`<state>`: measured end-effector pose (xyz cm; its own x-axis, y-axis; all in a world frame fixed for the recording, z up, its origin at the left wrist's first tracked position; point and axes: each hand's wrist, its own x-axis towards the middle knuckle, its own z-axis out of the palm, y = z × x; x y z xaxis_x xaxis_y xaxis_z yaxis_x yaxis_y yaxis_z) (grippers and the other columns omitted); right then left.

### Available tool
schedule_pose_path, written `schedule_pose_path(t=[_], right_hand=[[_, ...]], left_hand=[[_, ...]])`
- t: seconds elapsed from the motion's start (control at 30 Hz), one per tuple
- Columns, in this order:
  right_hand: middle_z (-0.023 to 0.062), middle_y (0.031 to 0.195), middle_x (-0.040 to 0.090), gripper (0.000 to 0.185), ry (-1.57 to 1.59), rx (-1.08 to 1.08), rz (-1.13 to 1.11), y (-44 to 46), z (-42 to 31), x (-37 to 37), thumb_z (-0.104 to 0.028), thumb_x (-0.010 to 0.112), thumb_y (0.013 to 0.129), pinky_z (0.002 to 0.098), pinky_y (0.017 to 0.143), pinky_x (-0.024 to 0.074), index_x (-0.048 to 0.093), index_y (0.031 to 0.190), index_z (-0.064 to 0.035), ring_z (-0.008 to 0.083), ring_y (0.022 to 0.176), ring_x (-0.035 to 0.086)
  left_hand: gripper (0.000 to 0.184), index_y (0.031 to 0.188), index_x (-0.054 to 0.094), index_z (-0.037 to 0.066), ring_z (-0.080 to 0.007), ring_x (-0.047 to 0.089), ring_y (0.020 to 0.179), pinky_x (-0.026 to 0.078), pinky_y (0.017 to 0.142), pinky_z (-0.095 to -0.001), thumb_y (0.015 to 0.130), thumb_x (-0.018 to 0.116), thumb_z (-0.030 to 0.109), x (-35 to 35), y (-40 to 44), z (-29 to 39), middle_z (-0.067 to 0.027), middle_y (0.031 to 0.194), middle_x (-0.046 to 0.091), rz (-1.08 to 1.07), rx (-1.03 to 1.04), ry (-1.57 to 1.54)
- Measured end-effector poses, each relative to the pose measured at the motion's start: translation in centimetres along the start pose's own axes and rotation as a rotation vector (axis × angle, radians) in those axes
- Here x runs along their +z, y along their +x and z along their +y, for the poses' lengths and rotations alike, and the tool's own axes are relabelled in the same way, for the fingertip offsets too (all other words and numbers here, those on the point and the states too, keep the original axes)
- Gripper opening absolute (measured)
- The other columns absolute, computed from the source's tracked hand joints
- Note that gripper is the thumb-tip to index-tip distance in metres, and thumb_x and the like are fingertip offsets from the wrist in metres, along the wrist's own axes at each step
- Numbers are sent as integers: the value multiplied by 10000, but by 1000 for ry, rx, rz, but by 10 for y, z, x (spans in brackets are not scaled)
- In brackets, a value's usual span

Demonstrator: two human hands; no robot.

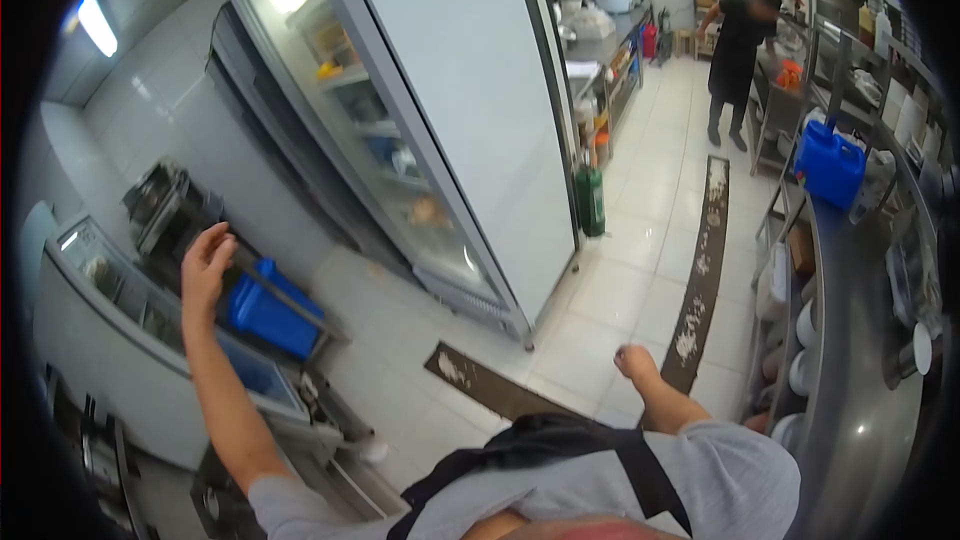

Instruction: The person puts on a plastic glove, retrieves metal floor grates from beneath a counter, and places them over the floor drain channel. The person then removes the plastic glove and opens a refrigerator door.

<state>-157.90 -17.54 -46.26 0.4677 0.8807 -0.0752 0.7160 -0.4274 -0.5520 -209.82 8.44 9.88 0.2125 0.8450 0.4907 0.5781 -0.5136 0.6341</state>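
My left hand (207, 258) is raised at the left with its fingers apart and a little bent, and nothing shows in it. In the view it is nearest to a blue plastic bin (275, 308) and a low glass-topped chest (125, 330); I see no contact with either. My right hand (636, 362) hangs over the white tiled floor, its fingers curled closed with no object showing. A dark floor mat (705, 270) littered with white bits runs just beyond it.
A tall glass-door fridge (470, 110) stands ahead. At the right, a steel counter (860, 420) holds a blue jerrycan (830, 165), with bowls on shelves below. Farther back, a person in dark clothes (738, 55) stands beside the counter. A green container (590, 202) is by the fridge.
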Motion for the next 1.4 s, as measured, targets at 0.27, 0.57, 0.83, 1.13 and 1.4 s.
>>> schedule_pose_path(t=[0.27, 0.57, 0.83, 1.13, 1.4], right_hand=[[130, 725, 670, 209, 311, 7, 90, 123, -144, -23, -213, 623, 817, 315, 619, 527, 680, 902, -30, 211, 600, 654], [155, 1041, 617, 259, 665, -589, 769, 262, -336, -134, -74, 696, 753, 357, 799, 503, 630, 999, -25, 291, 919, 616], [297, 1320, 417, 681, 675, -1021, 898, 342, -440, -142, -231, 794, 672, 471, 984, 405, 494, 1241, -8, 436, 1204, 454], [284, 1391, 342, 818, 601, -931, 1044, 360, -459, -116, -269, 801, 655, 492, 1039, 321, 409, 1340, -54, 411, 1301, 349], [301, 1382, 344, 827, 482, -860, 1009, 354, -455, -111, -239, 872, 588, 514, 1047, 316, 466, 1290, -81, 452, 1299, 340]], left_hand=[[356, 1235, 556, 42, -180, 585, 1050, 466, 879, -287, 900, 581, 160, -8, 201, 25, -107, 1108, 625, 139, 408, 165], [471, 1343, 460, 87, -210, 442, 1263, 351, 1048, -349, 930, 530, 303, -44, 455, 62, -126, 1356, 476, 528, 845, 692], [266, 972, 662, 38, -308, 648, 827, 502, 734, -351, 778, 620, 216, -50, 489, 174, -198, 938, 673, 796, 656, 432], [249, 937, 649, 13, -353, 638, 887, 493, 776, -407, 744, 604, 163, -64, 594, 229, -236, 914, 652, 932, 941, 51], [298, 1030, 631, 53, -359, 612, 979, 482, 828, -418, 763, 575, 171, -65, 609, 305, -213, 1010, 638, 976, 1005, 128]])
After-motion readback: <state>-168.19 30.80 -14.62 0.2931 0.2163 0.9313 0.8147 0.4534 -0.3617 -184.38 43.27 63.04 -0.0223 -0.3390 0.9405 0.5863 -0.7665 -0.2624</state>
